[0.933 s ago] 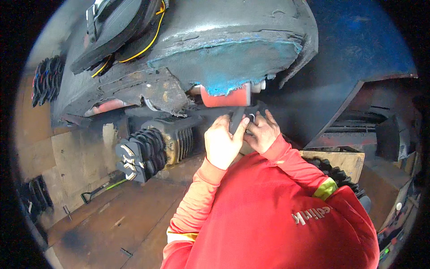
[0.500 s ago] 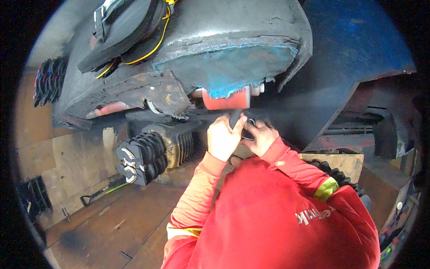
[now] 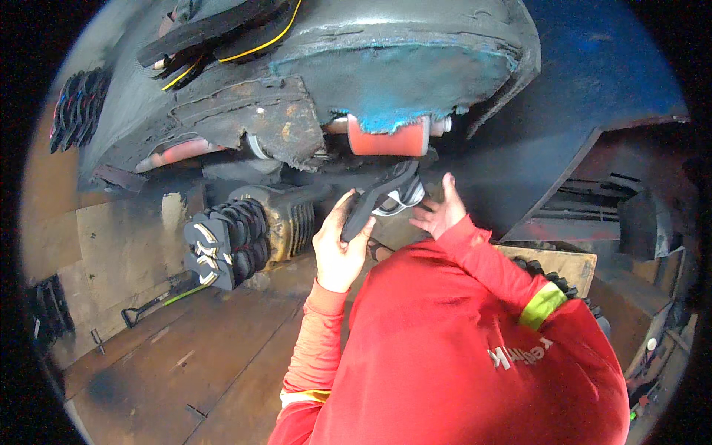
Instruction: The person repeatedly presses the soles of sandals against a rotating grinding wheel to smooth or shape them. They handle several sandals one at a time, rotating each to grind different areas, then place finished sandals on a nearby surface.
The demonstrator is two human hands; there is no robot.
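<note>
A black flip-flop [image 3: 361, 213] with a grey-and-white strap slants in front of me, its far end close beneath a red roller [image 3: 389, 141]. My left hand [image 3: 340, 248] grips its near end, thumb on one side and fingers on the other. Just right of the strap, my right hand [image 3: 445, 211] is open, thumb raised and fingers apart. Whether its fingertips touch the strap I cannot tell. Over the roller hangs a frayed teal cloth [image 3: 400, 78] along the machine's dusty grey hood [image 3: 356, 41].
More flip-flops with yellow edging [image 3: 222, 37] lie on the hood. Stacked flip-flops [image 3: 226, 241] stand beside a dusty ribbed motor [image 3: 293, 222] at left. Another stack [image 3: 79, 107] is at far left. A dark blue panel [image 3: 593, 67] rises at right, above a wooden box edge [image 3: 556, 267].
My left hand has moved down and left with the flip-flop, which now shows at more of its length. My right hand has opened and shifted slightly right. The view has tilted a little.
</note>
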